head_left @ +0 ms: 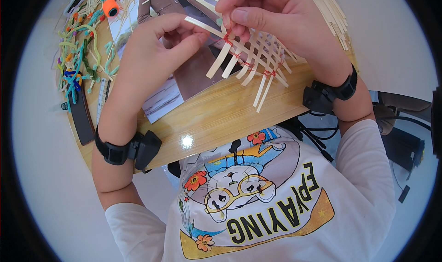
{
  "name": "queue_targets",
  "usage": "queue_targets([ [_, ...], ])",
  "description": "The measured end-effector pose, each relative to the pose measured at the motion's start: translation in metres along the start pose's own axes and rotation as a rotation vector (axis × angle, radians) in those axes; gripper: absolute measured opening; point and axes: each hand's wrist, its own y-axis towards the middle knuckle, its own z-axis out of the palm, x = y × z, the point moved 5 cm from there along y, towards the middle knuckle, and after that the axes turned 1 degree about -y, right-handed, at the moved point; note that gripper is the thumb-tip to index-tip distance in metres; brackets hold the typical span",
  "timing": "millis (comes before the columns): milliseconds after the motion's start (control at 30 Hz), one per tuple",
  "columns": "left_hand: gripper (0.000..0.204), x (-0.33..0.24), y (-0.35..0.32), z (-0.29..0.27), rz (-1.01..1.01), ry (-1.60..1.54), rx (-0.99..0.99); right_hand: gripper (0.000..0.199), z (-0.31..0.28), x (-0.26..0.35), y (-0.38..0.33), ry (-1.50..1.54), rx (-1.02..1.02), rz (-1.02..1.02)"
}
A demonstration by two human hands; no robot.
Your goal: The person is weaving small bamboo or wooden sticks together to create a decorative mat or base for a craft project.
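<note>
A woven lattice of pale wooden strips (262, 50) is raised over the table, its strip ends fanning out toward me. Red thread (237, 55) is knotted around the crossings along its near edge. My left hand (172, 41) is closed, thumb against fingers, on the end of a strip at the lattice's left corner. Just to the right, my right hand (267, 13) pinches thumb and finger together where the red thread rises from that corner. The right palm and wrist cover part of the weave's far side.
Colourful pipe cleaners (85, 50) lie heaped at the table's left, beside an orange spool (110, 8), a dark bar (82, 117) and a ruler (102, 98). A printed picture (163, 96) lies under my hands. Loose wooden strips (334, 20) rest at the far right.
</note>
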Motion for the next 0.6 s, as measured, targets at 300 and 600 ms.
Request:
queue_targets([
  [300, 0.018, 0.008, 0.001, 0.015, -0.045, -0.693, 0.054, 0.014, 0.004, -0.001, 0.000, 0.032, 0.028, 0.007],
  [600, 0.023, 0.004, 0.004, 0.015, -0.012, -0.894, 0.170, 0.014, 0.003, 0.000, 0.000, 0.019, 0.031, 0.010],
])
